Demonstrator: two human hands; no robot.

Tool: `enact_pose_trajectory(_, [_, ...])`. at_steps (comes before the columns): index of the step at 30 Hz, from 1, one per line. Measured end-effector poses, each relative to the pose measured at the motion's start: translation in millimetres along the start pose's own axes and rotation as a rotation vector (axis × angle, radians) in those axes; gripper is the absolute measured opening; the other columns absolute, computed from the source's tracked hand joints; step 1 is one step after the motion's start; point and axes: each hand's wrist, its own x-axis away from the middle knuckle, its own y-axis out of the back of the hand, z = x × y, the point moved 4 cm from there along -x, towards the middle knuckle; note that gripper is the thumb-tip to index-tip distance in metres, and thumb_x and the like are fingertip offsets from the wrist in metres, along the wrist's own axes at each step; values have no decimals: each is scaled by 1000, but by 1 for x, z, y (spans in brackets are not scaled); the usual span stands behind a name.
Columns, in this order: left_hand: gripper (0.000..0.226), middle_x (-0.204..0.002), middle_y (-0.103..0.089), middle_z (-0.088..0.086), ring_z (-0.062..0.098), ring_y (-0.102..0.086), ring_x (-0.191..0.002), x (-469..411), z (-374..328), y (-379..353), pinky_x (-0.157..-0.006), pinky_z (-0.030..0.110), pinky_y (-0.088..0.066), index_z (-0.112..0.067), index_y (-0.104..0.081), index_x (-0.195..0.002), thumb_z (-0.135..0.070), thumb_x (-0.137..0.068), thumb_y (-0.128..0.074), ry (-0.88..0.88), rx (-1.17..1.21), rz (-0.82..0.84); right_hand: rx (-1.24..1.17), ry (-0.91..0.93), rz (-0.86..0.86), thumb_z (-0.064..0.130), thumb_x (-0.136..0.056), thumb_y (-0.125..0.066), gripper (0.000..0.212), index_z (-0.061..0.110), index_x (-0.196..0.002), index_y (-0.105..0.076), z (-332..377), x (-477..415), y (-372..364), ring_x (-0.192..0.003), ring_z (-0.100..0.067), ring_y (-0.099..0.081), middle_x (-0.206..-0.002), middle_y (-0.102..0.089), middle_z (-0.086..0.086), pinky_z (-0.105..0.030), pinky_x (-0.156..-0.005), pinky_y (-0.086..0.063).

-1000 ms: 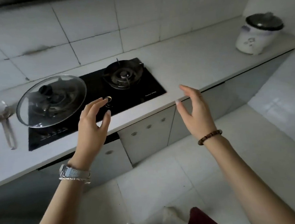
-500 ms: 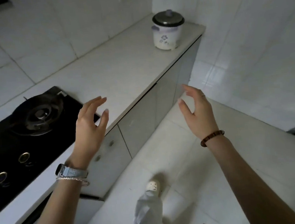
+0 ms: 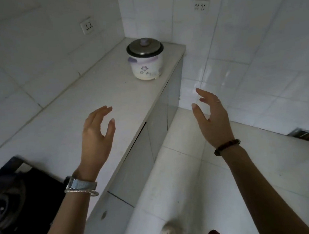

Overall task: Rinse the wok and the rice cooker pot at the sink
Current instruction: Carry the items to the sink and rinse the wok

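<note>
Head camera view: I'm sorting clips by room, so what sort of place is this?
Most likely a home kitchen: a rice cooker stands on a white counter, a black gas stove is set into it, and tiled walls carry sockets.

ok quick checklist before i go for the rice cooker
1. Hands free: left hand and right hand hold nothing, fingers relaxed. Ok.
2. Cooker stable: rice cooker stands upright on the counter, near its far end. Ok.
3. Lid seated: lid sits flat on the cooker, and must come off to reach the pot. Ok.
4. Unplugged: no cord shows at the wall sockets, but the cooker's back is hidden. Cannot tell.
5. Contact: both hands are short of the cooker, touching nothing. Not ok.
6. Pot contents: hidden under the lid. Cannot tell.
</note>
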Motion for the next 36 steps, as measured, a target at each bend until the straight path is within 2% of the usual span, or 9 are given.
enact_pose_trajectory(3, [31, -132, -58, 8, 22, -53, -122, -33, -1, -21, -106, 28, -36, -9, -60, -127, -13, -96, -56, -25, 7, 15, 9, -28, -40, 23, -96, -53, 42, 21, -137, -46, -16, -28, 3, -116, -6, -49, -131, -48, 8, -7, -90, -34])
enact_pose_trajectory(6, [32, -133, -57, 7, 21, -52, -123, -62, 0, -44, -107, 32, -38, -10, -59, -128, -14, -97, -55, -29, 16, 40, 28, -38, -80, 22, -96, -52, 41, 19, -137, -46, -34, -58, 8, -115, -6, -49, -131, -47, 7, -2, -88, -31])
enact_pose_trajectory(8, [32, -133, -57, 7, 21, -52, -124, -81, -1, -62, -107, 34, -39, -10, -59, -128, -15, -97, -55, -24, 19, 49, 29, -51, -89, 23, -96, -52, 41, 19, -136, -47, -48, -77, 10, -115, -6, -49, -132, -48, 6, -2, -87, -31])
enact_pose_trajectory(11, [31, -133, -57, 6, 19, -51, -123, -110, -3, -89, -106, 28, -36, -10, -59, -128, -14, -97, -55, -9, 16, 43, 23, -54, -76, 24, -96, -52, 41, 20, -136, -47, -67, -110, 7, -115, -6, -50, -131, -48, 7, -3, -87, -31])
enact_pose_trajectory(16, [32, -133, -57, 4, 10, -48, -121, -160, -9, -136, -106, 25, -34, -11, -58, -128, -13, -97, -55, 4, 21, 5, 23, -3, -40, 23, -96, -51, 41, 21, -137, -46, -98, -181, 3, -117, -4, -48, -131, -47, 11, -2, -90, -30])
enact_pose_trajectory(20, [32, -132, -57, 6, 18, -52, -123, -201, -12, -173, -106, 30, -36, -11, -58, -128, -12, -96, -55, 47, -1, -19, 13, 24, -6, 22, -96, -52, 41, 19, -137, -46, -120, -247, 6, -117, -6, -48, -133, -48, 7, -3, -91, -29])
enact_pose_trajectory(25, [33, -132, -57, 8, 20, -52, -122, -242, -13, -200, -105, 31, -37, -10, -57, -129, -12, -96, -55, 109, -34, -62, -10, 53, 83, 24, -96, -52, 41, 18, -137, -46, -145, -311, -3, -118, -7, -48, -132, -49, 5, -5, -90, -31])
enact_pose_trajectory(30, [32, -130, -58, 11, 25, -54, -121, -274, -1, -215, -106, 40, -41, -7, -57, -128, -12, -96, -55, 140, -61, -97, -47, 63, 154, 22, -96, -52, 41, 19, -136, -46, -158, -361, -25, -118, -7, -48, -130, -48, 6, -6, -88, -32])
enact_pose_trajectory(36, [32, -130, -58, 9, 17, -52, -120, -310, 33, -235, -102, 20, -33, -9, -58, -128, -12, -97, -55, 271, -86, -118, -128, 45, 255, 23, -96, -51, 40, 21, -136, -47, -173, -416, -69, -118, -5, -48, -136, -48, 5, -7, -88, -35])
